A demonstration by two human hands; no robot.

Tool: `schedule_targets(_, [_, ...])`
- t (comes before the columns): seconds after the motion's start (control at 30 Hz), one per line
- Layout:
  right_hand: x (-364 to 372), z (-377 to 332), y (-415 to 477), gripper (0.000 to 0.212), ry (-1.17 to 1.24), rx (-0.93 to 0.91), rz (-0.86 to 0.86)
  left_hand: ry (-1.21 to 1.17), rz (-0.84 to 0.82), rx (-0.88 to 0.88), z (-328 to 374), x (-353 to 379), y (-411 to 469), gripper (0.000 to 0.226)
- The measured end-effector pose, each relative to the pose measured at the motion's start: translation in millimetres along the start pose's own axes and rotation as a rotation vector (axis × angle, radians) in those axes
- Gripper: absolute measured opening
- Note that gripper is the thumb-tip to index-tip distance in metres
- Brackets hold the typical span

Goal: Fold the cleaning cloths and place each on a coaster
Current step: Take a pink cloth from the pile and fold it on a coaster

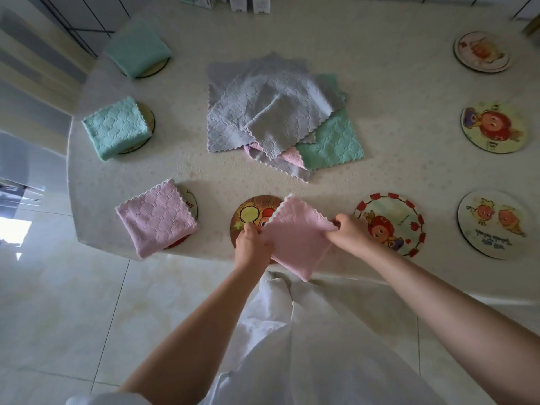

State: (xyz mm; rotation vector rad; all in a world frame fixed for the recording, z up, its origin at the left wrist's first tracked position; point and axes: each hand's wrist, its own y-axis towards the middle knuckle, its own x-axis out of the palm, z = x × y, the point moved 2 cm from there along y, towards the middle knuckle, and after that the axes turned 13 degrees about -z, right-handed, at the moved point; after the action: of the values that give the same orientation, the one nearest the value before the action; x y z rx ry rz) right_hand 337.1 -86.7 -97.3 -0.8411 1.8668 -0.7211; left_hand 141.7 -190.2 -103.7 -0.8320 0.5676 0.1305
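Note:
A folded pink cloth (295,235) is held by both hands at the table's near edge, partly over a round cartoon coaster (252,213). My left hand (251,247) grips its left corner and my right hand (347,232) pinches its right corner. A pile of unfolded grey, green and pink cloths (277,115) lies in the table's middle. On the left, coasters carry a folded pink cloth (156,217), a folded mint cloth (117,127) and a folded green cloth (137,49).
Bare coasters lie to the right: one beside my right hand (388,223), then others at the right edge (496,223), (493,127), (482,51). The cream table (204,182) ends just before my body. Boxes stand at the far edge (239,1).

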Motion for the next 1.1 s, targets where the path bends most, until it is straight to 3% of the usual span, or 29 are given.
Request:
schedule_targets(0.17, [-12.7, -2.6, -9.9, 0.025, 0.137, -0.024, -0.131, -0.171, -0.138, -0.106, 4.2, -7.0, -2.4, 0.032])
schedule_targets(0.3, [-15.7, -2.2, -16.6, 0.029, 0.323, -0.073, -0.140, -0.384, -0.166, -0.061, 5.1, -24.1, -4.8, 0.025])
schedule_targets(0.63, [34.8, -43.6, -14.2, 0.011, 0.769, -0.063, -0.270, -0.629, -0.045, -0.004, -43.3, -76.5, 3.3, 0.032])
schedule_targets(0.8, [49.7, -43.2, -4.7, 0.013, 0.639, -0.031, -0.131, -0.531, -0.002, 0.002, -46.6, -74.9, 9.4, 0.038])
schedule_targets(1.1, [49.9, -42.6, -0.5, 0.012, 0.489, -0.056, 0.030, -0.386, 0.068, 0.056, -42.5, -78.0, 8.2, 0.027])
